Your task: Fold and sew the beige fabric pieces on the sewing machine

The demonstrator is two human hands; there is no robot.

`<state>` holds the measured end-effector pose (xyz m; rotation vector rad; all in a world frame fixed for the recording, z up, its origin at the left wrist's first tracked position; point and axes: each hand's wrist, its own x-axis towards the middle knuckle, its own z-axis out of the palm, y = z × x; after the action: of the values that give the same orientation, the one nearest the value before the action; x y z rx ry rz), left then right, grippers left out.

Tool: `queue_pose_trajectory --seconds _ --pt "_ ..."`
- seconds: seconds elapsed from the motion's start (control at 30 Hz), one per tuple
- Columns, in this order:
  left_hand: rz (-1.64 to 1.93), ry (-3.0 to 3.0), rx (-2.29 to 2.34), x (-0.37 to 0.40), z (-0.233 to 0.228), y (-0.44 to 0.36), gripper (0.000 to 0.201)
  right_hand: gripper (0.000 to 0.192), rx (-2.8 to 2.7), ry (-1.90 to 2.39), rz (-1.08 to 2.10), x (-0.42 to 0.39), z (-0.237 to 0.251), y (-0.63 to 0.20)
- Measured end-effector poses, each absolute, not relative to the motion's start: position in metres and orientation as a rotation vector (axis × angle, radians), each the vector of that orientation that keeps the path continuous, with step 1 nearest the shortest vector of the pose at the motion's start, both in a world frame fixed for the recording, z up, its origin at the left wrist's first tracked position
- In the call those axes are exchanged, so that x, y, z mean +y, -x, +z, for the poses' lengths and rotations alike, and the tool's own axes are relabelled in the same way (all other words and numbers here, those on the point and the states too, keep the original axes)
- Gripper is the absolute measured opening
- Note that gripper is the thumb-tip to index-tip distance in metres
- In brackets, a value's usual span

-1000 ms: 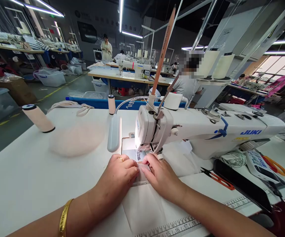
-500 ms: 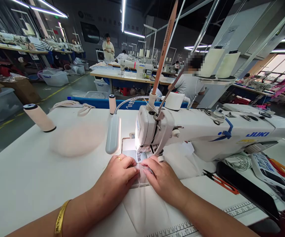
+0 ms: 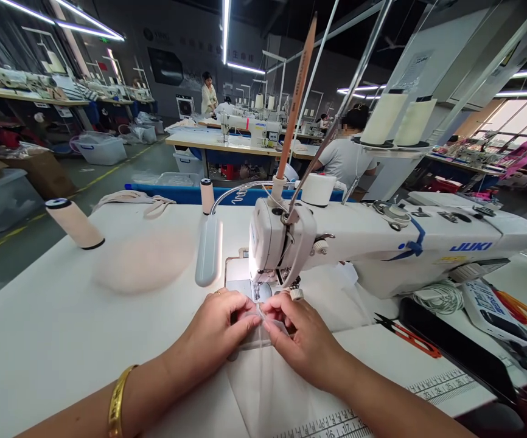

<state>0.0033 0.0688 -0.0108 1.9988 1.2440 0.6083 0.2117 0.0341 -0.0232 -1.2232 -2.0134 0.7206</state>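
My left hand (image 3: 218,331) and my right hand (image 3: 302,337) meet just in front of the needle of a white JUKI sewing machine (image 3: 382,243). Both pinch a small piece of sheer white fabric (image 3: 263,365) that lies on the table and runs back toward me. The fingertips of both hands touch at the fabric's top edge, slightly lifted off the machine bed. A gold bangle sits on my left wrist.
A pale round fabric pile (image 3: 142,261) and a thread cone lying on its side (image 3: 74,224) are at left. Red snips (image 3: 407,336), a dark flat case (image 3: 455,347) and orange scissors (image 3: 521,310) lie at right. A lamp (image 3: 207,249) hangs beside the needle. Other workers sit at tables behind.
My fingers went from pressing the fabric flat under the presser foot to pinching its edge and drawing it slightly back toward me.
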Motion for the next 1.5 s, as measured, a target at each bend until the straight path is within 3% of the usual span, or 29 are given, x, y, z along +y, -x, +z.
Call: queue_pose_trajectory --seconds 0.23,0.4,0.73,1.5 --pt "0.665 -1.902 1.173 0.065 -0.011 -0.003 0.037 0.021 -1.807 1.314 1.013 0.036 -0.019 -0.212" --pt "0.654 -1.915 1.152 0.065 -0.011 -0.005 0.039 0.019 -1.767 1.290 1.086 0.040 -0.018 -0.211" --pt "0.630 -1.927 1.130 0.063 -0.009 -0.005 0.036 0.008 -1.749 1.276 1.075 0.040 -0.019 -0.210" --pt "0.738 -1.810 1.106 0.059 -0.009 -0.008 0.025 0.012 -1.838 1.241 0.980 0.040 -0.024 -0.211"
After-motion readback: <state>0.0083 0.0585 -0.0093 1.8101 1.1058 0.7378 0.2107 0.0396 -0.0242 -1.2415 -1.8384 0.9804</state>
